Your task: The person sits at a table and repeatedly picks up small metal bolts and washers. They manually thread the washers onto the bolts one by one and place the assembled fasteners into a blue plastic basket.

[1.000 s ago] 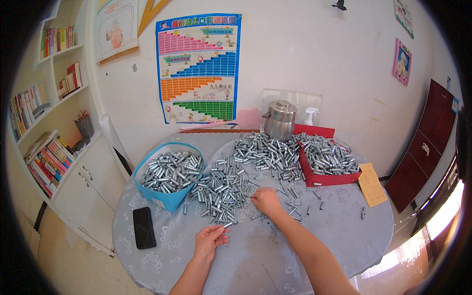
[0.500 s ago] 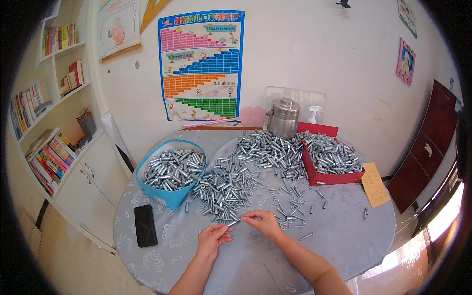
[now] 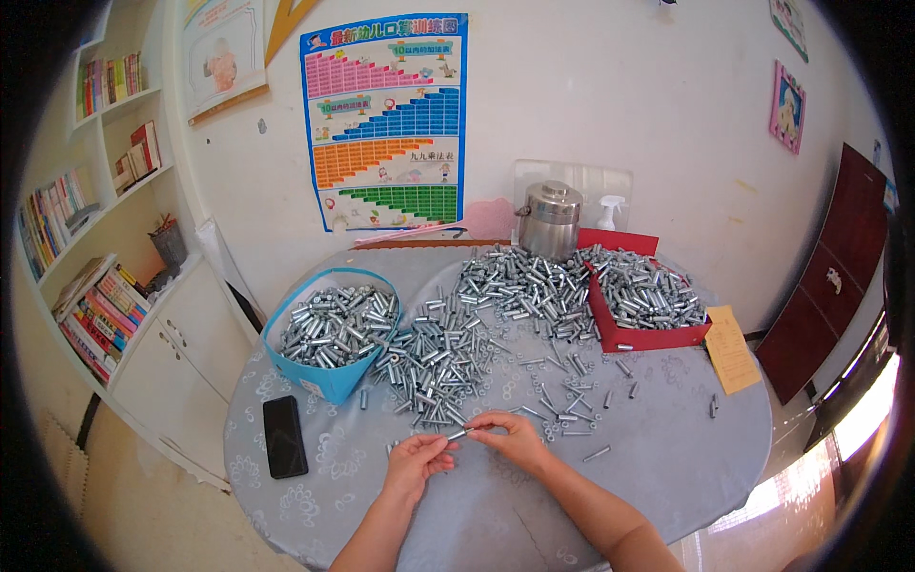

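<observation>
Metal sleeve pinched between fingertips of left hand and right hand, both grasping its ends.

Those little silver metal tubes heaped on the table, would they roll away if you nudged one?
Probably. The metal tubes look round and smooth, so a loose one would likely roll on the flat table. They seem rigid, not bendy: the one held between the left hand and right hand stays straight. Shiny surfaces suggest they may be a little slippery.

table: parts heap centre | basket left | tray right | phone front-left | pot behind | hands front
</observation>
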A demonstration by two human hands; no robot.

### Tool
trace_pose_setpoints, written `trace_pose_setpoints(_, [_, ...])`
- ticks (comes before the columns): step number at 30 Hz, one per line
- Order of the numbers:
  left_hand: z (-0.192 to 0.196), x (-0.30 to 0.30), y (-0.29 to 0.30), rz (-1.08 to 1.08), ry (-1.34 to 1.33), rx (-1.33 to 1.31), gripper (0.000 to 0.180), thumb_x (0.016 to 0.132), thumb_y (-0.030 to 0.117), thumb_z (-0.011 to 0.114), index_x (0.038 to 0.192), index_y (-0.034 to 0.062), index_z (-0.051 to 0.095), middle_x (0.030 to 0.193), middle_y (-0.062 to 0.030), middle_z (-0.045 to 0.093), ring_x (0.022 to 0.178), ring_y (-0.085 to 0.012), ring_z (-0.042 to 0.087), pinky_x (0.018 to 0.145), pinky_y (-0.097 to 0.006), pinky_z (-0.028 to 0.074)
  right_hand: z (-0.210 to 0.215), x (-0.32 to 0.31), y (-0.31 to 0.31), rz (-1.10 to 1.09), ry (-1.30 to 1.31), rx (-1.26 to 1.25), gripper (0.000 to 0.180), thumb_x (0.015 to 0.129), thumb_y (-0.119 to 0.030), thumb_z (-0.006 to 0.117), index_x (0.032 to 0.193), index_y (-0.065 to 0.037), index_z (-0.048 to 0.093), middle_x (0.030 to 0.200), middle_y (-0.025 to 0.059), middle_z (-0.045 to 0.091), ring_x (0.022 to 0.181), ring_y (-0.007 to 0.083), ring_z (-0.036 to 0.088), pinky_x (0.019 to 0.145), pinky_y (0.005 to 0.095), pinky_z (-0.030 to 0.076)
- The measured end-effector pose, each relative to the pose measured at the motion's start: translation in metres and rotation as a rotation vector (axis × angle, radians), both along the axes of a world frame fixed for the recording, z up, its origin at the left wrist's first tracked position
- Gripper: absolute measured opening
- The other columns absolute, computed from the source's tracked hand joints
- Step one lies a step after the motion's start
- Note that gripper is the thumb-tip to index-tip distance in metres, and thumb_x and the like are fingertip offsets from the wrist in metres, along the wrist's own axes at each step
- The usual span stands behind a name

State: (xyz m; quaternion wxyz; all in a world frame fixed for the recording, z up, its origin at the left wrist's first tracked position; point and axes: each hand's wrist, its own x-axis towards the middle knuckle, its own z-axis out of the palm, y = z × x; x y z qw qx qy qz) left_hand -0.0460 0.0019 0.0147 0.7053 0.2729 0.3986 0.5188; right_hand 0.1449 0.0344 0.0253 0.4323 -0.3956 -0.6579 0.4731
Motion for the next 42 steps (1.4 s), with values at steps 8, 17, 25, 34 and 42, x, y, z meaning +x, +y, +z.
trace_pose_setpoints(8, [0.004, -0.008, 0.004, 0.153, -0.045, 0.047, 0.016, 0.081, 0.008, 0.057, 0.093, -0.0020, 0.054, 0.090, -0.0167, 0.061, 0.061, -0.0135, 0.059, 0.057, -0.026, 0.053, -0.005, 0.035, 0.026, -0.340, 0.113, 0.001, 0.016, 0.079, -0.015, 0.060, 0.088, -0.002, 0.064, 0.083, 0.0026, 0.062, 0.077, 0.0110, 0.055, 0.069, 0.0250, 0.043])
trace_pose_setpoints(17, [0.007, -0.011, 0.004, 0.186, -0.075, 0.027, 0.016, 0.079, 0.006, 0.058, 0.092, -0.0024, 0.053, 0.090, -0.0185, 0.061, 0.061, -0.0129, 0.059, 0.056, -0.026, 0.053, -0.006, 0.050, 0.021, -0.321, -0.727, 0.335, 0.015, 0.067, -0.017, 0.066, 0.076, -0.005, 0.064, 0.074, 0.0072, 0.062, 0.070, 0.0220, 0.058, 0.062, 0.0316, 0.046])
trace_pose_setpoints(25, [0.003, -0.008, 0.003, 0.137, -0.043, 0.014, 0.013, 0.079, 0.007, 0.059, 0.089, -0.0001, 0.056, 0.087, -0.0163, 0.062, 0.060, -0.0126, 0.059, 0.054, -0.026, 0.052, -0.006, 0.044, 0.013, -0.256, -0.818, 0.350, 0.022, 0.066, -0.023, 0.066, 0.078, -0.006, 0.063, 0.074, 0.0101, 0.061, 0.073, 0.0264, 0.058, 0.066, 0.0362, 0.045])
trace_pose_setpoints(34, [0.003, -0.004, 0.001, 0.083, -0.031, 0.007, 0.015, 0.079, 0.007, 0.059, 0.091, -0.0013, 0.056, 0.088, -0.0170, 0.062, 0.061, -0.0135, 0.059, 0.057, -0.027, 0.053, 0.004, 0.027, 0.007, -0.146, -0.372, 0.156, 0.021, 0.071, -0.013, 0.065, 0.090, -0.005, 0.063, 0.085, 0.0103, 0.060, 0.077, 0.0190, 0.059, 0.070, 0.0288, 0.046])
trace_pose_setpoints(42, [0.003, -0.001, 0.000, -0.001, -0.030, 0.011, 0.014, 0.080, 0.008, 0.059, 0.089, -0.0018, 0.056, 0.085, -0.0172, 0.062, 0.060, -0.0146, 0.060, 0.054, -0.025, 0.052, 0.005, 0.004, -0.003, 0.021, 0.058, 0.071, 0.019, 0.077, -0.007, 0.062, 0.096, -0.005, 0.061, 0.097, 0.0052, 0.056, 0.086, 0.0116, 0.055, 0.076, 0.0234, 0.045])
